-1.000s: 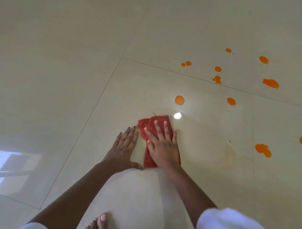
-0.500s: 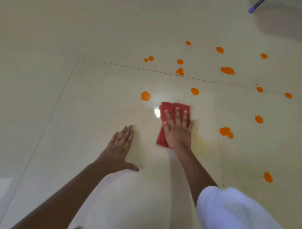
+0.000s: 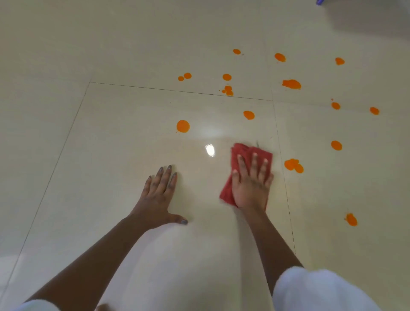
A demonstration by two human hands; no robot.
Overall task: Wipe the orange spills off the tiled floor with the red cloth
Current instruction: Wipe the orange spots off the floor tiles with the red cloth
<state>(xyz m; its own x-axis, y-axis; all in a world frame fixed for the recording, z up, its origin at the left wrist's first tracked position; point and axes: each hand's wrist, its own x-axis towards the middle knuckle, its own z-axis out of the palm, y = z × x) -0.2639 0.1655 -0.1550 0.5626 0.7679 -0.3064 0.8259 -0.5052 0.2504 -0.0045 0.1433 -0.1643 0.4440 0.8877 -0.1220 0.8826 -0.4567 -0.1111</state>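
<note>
1. Head view: my right hand (image 3: 250,184) lies flat, fingers spread, pressing the red cloth (image 3: 243,168) onto the tiled floor (image 3: 124,133), near a double orange spill (image 3: 293,165).
2. Left hand (image 3: 158,195) splayed, empty, bracing.
3. I judge the cloth soft and light; palm pressure suits it.

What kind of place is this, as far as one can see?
Probably an indoor room, perhaps in a home. The glossy cream tiled floor has thin grout lines and mirrors a lamp; a red cloth lies among orange spills.

Right hand (image 3: 250,184) hides most of red cloth (image 3: 240,153); purple object (image 3: 319,1) cropped.
</note>
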